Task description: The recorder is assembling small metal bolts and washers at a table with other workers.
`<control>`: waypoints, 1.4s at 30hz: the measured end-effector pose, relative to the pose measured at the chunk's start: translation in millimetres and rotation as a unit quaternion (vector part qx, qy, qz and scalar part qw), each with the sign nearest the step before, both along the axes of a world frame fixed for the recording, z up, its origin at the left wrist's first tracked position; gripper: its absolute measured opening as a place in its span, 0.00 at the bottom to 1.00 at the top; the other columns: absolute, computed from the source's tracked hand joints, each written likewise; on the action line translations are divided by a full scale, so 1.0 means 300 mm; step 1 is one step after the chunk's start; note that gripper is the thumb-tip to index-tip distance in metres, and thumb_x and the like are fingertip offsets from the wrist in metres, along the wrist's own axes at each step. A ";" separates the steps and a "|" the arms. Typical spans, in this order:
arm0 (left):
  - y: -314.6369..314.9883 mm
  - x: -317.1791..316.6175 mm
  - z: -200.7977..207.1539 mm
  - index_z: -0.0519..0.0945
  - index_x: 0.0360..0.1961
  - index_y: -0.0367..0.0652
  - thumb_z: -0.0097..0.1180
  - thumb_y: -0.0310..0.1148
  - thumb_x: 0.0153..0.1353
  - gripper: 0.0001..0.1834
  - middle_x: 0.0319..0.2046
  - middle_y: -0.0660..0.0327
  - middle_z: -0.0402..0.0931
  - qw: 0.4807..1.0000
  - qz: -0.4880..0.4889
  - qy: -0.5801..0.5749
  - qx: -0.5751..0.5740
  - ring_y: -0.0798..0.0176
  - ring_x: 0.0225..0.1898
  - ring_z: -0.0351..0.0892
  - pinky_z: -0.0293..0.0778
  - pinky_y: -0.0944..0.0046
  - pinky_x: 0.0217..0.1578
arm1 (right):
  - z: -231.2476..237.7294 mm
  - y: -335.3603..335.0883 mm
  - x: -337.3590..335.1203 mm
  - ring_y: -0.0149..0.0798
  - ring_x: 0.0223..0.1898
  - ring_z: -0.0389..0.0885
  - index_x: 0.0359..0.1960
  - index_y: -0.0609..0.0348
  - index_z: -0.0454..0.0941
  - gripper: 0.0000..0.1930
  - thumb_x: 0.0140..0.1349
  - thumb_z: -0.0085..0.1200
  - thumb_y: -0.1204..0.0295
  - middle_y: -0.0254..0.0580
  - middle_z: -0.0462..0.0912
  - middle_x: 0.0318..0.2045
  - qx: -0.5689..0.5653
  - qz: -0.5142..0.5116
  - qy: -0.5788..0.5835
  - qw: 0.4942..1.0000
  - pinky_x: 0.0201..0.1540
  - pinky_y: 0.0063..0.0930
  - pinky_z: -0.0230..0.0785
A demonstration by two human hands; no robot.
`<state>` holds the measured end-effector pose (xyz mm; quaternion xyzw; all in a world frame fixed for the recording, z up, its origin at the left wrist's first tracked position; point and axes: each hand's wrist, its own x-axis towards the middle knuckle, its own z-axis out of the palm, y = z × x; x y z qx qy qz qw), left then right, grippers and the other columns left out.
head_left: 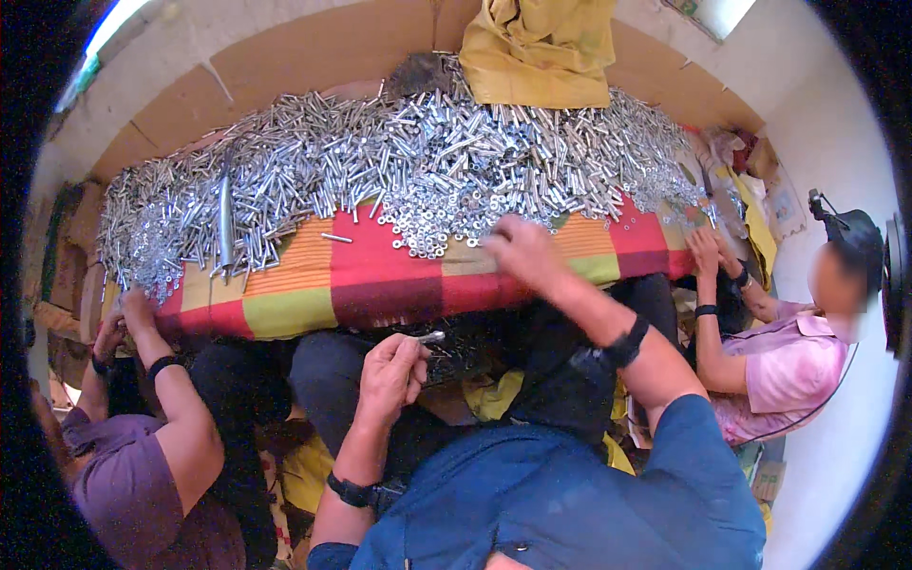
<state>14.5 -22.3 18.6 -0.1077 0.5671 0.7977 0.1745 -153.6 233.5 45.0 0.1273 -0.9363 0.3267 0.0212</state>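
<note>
My left hand (388, 378) is closed above my lap, gripping a short metal bolt (432, 337) whose shiny end sticks out past thumb and forefinger. Over the near edge of the table, my right hand (525, 255) is held with its fingers curled together, beside a heap of small ring-shaped washers or nuts (418, 228). What its fingertips pinch, if anything, is hidden. Behind that heap lies a broad pile of loose silvery metal bolts or sleeves (380, 157). One metal pin (336, 237) rests apart on the checked cloth (385, 285).
A yellow sack (541, 52) lies over the pile's back, against a cardboard wall (323, 62). A pointed metal tool (226, 223) stands in the pile at left. One co-worker's hands (128, 318) work at far left, another's hands (712, 252) at right.
</note>
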 end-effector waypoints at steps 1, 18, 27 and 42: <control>-0.001 0.000 0.001 0.77 0.33 0.42 0.49 0.44 0.75 0.18 0.17 0.65 0.72 1.000 0.001 0.001 -0.001 0.73 0.10 0.62 0.56 0.71 0.10 | -0.012 0.054 -0.064 0.62 0.40 0.83 0.34 0.67 0.81 0.20 0.59 0.58 0.56 0.64 0.83 0.37 0.033 -0.020 0.057 0.998 0.46 0.53 0.73; -0.016 -0.006 -0.023 0.75 0.46 0.35 0.38 0.48 0.78 0.24 0.19 0.58 0.75 0.994 0.063 -0.018 0.090 0.71 0.08 0.61 0.56 0.70 0.09 | 0.050 0.078 -0.138 0.34 0.22 0.80 0.43 0.63 0.81 0.12 0.59 0.59 0.70 0.41 0.81 0.25 -0.118 -0.072 -0.107 0.985 0.25 0.30 0.73; -0.016 -0.007 -0.004 0.73 0.50 0.34 0.35 0.48 0.79 0.25 0.21 0.56 0.76 0.988 0.062 -0.015 0.138 0.71 0.10 0.62 0.57 0.71 0.10 | 0.118 -0.209 0.246 0.24 0.19 0.76 0.47 0.60 0.76 0.12 0.66 0.59 0.69 0.35 0.82 0.29 -0.328 0.072 -0.356 0.872 0.18 0.17 0.63; -0.002 -0.006 0.012 0.75 0.42 0.37 0.33 0.49 0.79 0.26 0.28 0.60 0.78 0.990 0.029 0.003 0.141 0.76 0.13 0.65 0.58 0.77 0.11 | 0.020 -0.295 0.329 0.35 0.31 0.84 0.46 0.69 0.73 0.11 0.65 0.55 0.76 0.44 0.83 0.31 -0.413 0.138 -0.365 0.823 0.35 0.29 0.79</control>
